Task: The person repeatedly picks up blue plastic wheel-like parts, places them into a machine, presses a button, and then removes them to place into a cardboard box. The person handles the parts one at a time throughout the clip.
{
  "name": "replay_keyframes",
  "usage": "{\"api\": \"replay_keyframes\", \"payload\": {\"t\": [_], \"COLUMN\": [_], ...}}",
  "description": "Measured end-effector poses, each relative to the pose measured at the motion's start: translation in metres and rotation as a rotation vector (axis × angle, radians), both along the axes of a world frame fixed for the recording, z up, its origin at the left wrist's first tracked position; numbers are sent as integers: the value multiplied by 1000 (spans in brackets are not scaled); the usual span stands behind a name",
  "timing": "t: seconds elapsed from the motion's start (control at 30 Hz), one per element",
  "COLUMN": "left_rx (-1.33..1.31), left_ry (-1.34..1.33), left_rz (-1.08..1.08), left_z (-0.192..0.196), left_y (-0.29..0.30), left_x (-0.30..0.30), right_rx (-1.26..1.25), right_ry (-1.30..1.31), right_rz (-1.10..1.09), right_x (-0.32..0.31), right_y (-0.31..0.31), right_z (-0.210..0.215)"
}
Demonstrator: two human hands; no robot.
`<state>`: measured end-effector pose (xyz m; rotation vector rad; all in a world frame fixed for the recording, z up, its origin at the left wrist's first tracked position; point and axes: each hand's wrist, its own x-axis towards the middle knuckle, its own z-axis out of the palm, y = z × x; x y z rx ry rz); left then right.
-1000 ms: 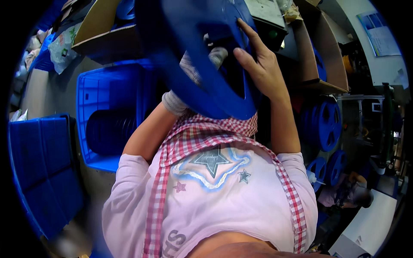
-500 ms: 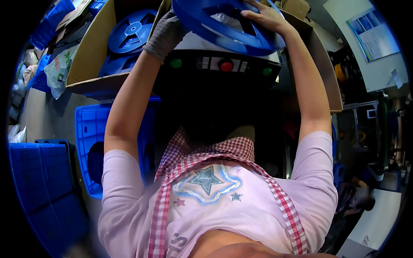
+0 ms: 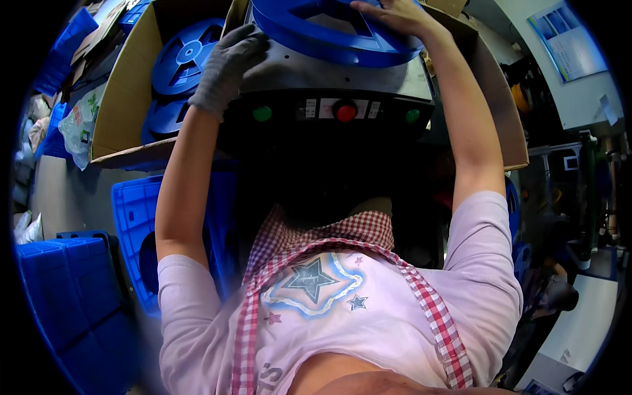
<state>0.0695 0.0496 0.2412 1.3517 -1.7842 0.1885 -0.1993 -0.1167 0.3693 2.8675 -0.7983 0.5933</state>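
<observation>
A large blue plastic reel [image 3: 309, 41] lies at the top of the view, over the grey metal top [image 3: 289, 74] of a black machine; its far side is cut off. My bare right hand [image 3: 398, 18] grips the reel at its right side, with some fingers beyond the picture. My left hand [image 3: 230, 69], in a grey glove, is just off the reel's left rim. Its fingers are loosely spread and hold nothing. Below the reel, the machine's front panel [image 3: 306, 109] carries a red button [image 3: 345, 110] between two green ones.
An open cardboard box [image 3: 125, 108] at the left holds several blue reels [image 3: 189, 52]. Another cardboard box [image 3: 490, 99] stands right of the machine. Blue plastic crates [image 3: 135, 217] stand at lower left. Another person [image 3: 550, 296] is at the far right.
My left hand has left the reel's rim and moved left and down. The reel, with my right hand on it, has shifted slightly left and now sits more level.
</observation>
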Motion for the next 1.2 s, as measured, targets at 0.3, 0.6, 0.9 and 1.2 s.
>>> {"api": "replay_keyframes", "payload": {"t": [0.3,0.6,0.9,1.2], "left_rx": [86,121,199,136], "left_ry": [-201,-202,34,-139], "left_rz": [501,491,498,515], "left_z": [-38,-22,-10,52], "left_y": [83,88,129,108], "left_x": [-53,-61,-59,-103], "right_rx": [-73,47,378,626], "right_ry": [-186,-322,-78,408], "right_rz": [-152,-114,-751,-794], "right_x": [-140,-175,-344,-337], "right_y": [23,-11,-222,-295], "right_z": [-141,-116,-190,-326]}}
